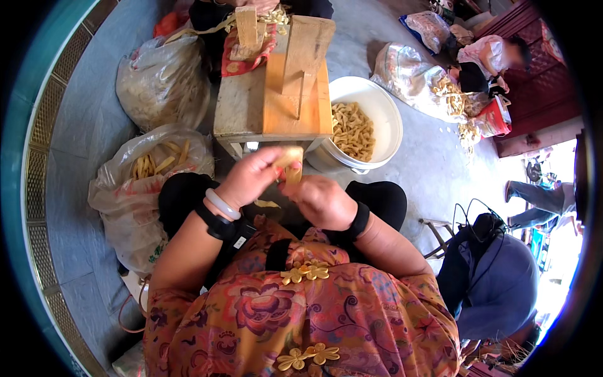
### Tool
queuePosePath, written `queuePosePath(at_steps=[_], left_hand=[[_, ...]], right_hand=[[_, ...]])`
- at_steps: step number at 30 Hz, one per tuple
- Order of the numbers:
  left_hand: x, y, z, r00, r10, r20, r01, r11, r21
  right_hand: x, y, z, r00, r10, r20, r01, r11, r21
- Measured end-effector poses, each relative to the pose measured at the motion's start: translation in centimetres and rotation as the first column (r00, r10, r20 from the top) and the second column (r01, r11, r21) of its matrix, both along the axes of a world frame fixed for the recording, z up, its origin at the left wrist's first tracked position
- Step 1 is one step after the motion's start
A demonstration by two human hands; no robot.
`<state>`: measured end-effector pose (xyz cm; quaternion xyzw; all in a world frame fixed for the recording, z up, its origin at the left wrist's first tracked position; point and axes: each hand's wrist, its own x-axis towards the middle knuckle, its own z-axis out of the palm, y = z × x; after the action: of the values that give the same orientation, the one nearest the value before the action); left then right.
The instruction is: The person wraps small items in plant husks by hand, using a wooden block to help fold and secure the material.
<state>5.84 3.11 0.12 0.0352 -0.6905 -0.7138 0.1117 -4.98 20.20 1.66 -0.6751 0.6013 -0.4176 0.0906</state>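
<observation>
Above my lap, in front of a low wooden table [239, 103], my left hand [246, 175] pinches a flat yellowish strip [294, 175] between thumb and fingers. The strip is bent over itself at the fingertips. My right hand [325, 200], partly curled and a little blurred, grips its lower part; its fingers hide that end. Just beyond, a white plastic bucket [390, 120] stands to the right of the table, partly filled with short twisted or knotted yellowish pieces [352, 132]. Beside my left knee, an open plastic bag [136, 207] holds loose strips [146, 166] of similar colour.
An upright wooden board [308, 47] on a wooden base rises from the table. A smaller wooden stand [247, 28] sits on a red cloth [226, 56], near another person's hands [256, 4]. A full plastic bag [162, 85] lies left. Another seated person [485, 61] is at right, near bags.
</observation>
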Motion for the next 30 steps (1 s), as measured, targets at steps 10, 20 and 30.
queuePosePath(at_steps=[10,20,30], left_hand=[[-0.9,0.5,-4.6,0.832,-0.518,0.197,0.421,0.822,0.384],[-1.4,1.6,-1.0,0.983,-0.031,-0.179,-0.100,0.731,-0.675],[-0.8,1.4,-3.0,0.972,-0.162,0.167,0.035,0.810,0.585]], right_hand=[[-1.0,0.3,-2.2,0.963,-0.150,-0.224,0.146,0.989,-0.034],[-2.5,-0.5,-2.5,0.011,-0.429,0.903,-0.064,0.901,0.429],[-1.2,-1.1,-1.9,0.897,-0.428,0.110,0.426,0.904,0.039]])
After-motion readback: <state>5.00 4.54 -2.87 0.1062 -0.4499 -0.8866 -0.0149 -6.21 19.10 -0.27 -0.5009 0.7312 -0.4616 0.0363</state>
